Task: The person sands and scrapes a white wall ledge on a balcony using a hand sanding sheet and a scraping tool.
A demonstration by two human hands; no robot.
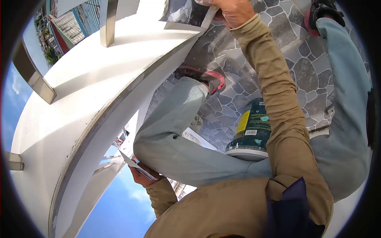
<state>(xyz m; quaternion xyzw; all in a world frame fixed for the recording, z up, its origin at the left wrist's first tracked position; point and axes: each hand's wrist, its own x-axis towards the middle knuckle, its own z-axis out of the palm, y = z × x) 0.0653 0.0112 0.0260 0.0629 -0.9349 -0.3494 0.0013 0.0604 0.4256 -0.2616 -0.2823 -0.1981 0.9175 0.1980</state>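
My right hand (234, 12) is stretched out at the top of the head view. It grips a wide flat blade (186, 12), dark grey with white smears, which lies against the top of the white curved wall (103, 99). My left hand (145, 177) is low and close to my knee, closed on a thin flat white blade (133, 166) that points left toward the wall. Between my bent legs a dark green bucket (250, 131) with a yellow label and a white rim stands on the floor.
I crouch on a grey stone-pattern tiled floor (301, 71). Metal railing posts (108, 22) rise from the wall's top. Beyond the wall are sky and buildings far below. My shoes (210, 77) with pink soles rest on the tiles.
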